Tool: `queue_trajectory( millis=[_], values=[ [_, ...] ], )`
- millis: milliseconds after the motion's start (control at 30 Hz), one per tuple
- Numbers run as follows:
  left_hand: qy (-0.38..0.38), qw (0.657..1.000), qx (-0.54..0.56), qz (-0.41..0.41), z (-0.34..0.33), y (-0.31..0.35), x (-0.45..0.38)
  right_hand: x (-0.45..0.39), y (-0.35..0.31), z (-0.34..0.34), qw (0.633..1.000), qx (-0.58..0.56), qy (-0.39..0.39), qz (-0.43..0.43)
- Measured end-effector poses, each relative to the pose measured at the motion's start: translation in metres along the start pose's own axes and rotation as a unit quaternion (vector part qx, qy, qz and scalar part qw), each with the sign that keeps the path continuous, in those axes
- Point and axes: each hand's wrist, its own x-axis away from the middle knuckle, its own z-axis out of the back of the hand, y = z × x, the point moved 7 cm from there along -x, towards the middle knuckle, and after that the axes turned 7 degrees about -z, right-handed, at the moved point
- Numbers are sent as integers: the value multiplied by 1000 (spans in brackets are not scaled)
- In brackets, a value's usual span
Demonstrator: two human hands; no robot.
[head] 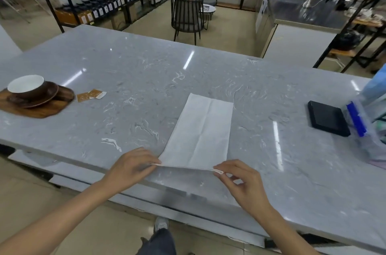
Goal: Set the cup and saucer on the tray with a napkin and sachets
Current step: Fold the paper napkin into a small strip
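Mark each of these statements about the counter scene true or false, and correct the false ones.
1. Both hands pinch the near corners of the napkin. True: left hand, right hand.
2. The cup sits on the saucer, which is on the wooden tray. True.
3. The sachets lie on the tray. False: they lie on the counter, just right of the tray.
4. The napkin is crumpled into a ball. False: it lies spread flat with fold creases.
5. A black flat object lies towards the counter's right end. True.
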Motion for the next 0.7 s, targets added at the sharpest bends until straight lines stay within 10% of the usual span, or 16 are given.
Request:
queue_trajectory(
  millis=[367,700],
  values=[
    [43,947,286,138,23,39,-45,12,-13,72,989,-25,83,-118],
    [149,888,368,234,-16,-58,-158,-121,53,65,963,-107,170,-178]
  ],
)
